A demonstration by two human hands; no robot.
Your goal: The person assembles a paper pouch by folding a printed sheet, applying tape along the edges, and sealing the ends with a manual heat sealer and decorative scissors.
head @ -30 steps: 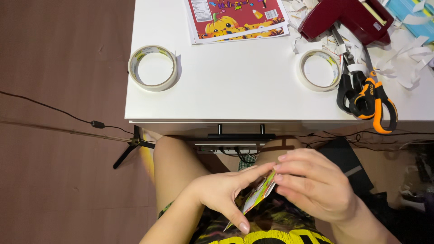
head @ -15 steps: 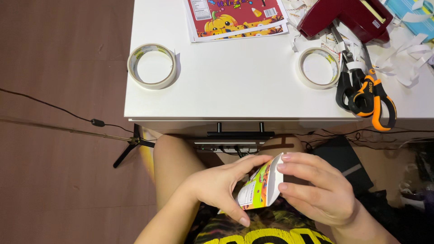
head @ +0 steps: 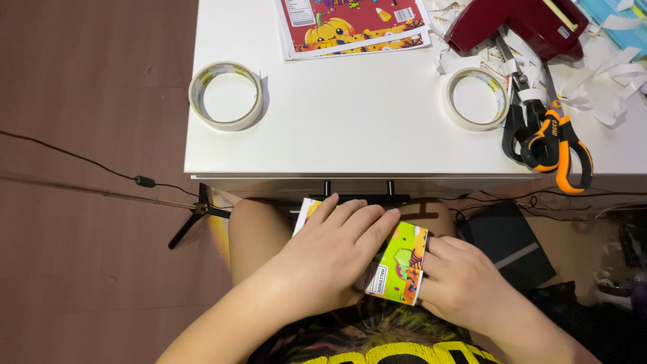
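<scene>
Wearer as I see it: left hand (head: 323, 259) and right hand (head: 465, 286), both bare, no rings, watch or sleeves on the forearms. Black shirt (head: 377, 337) with bold yellow print across the front. Bare thigh (head: 253, 236).

Up on the white tabletop (head: 350, 128), two rolls of pale tape: one at the left edge (head: 226, 96), another further right (head: 476, 98). Just beside that, black-and-orange scissors (head: 549, 138), paper scraps (head: 617, 74), a dark red dispenser (head: 522, 23) and pumpkin-printed sheets (head: 350, 23). A black cable (head: 87, 163) crosses the brown floor.
</scene>
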